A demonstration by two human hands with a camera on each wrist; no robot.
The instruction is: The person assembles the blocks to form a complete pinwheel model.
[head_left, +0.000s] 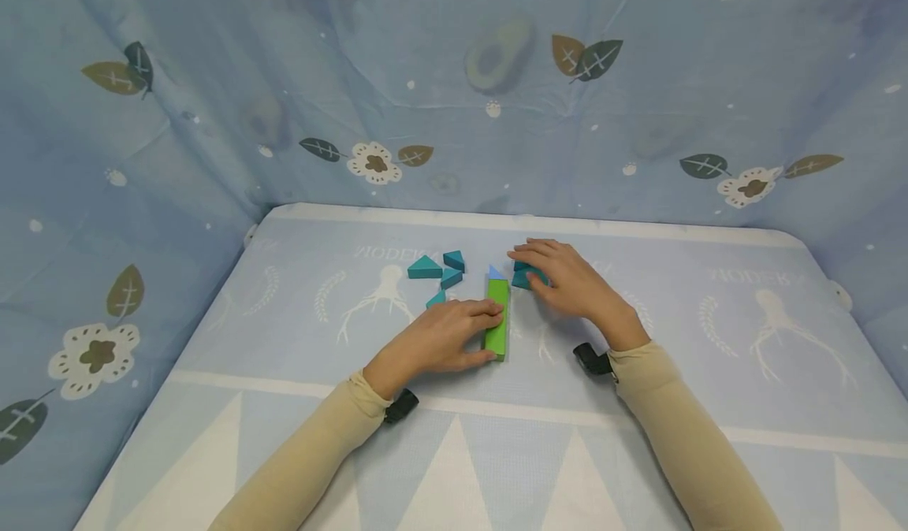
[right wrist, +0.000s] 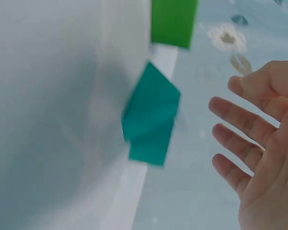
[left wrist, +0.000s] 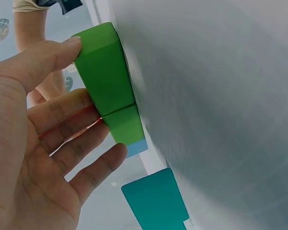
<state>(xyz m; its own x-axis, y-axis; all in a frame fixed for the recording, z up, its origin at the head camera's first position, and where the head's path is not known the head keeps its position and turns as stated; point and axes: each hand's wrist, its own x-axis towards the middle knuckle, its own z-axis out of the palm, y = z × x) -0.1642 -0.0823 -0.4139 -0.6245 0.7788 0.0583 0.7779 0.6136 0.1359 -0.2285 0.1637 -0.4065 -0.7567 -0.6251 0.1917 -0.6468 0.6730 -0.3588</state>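
Two green blocks [head_left: 498, 318] stand end to end in a bar, with a light blue triangular piece [head_left: 494, 272] at the far end. My left hand [head_left: 450, 336] touches the bar from the left. Its thumb is at the near end, and its fairly straight fingers lie along the side. My right hand [head_left: 563, 279] hovers at the right over teal blocks [head_left: 522, 279], partly covering them in the head view. In the right wrist view its fingers are spread and apart from the teal blocks [right wrist: 151, 110].
Left of the bar lie several more teal pieces: a triangle [head_left: 425, 268], two small blocks [head_left: 454, 261], and one partly behind the left hand [head_left: 436, 298]. A patterned mat [head_left: 284, 452] covers the table, and a blue curtain [head_left: 454, 82] hangs at the back.
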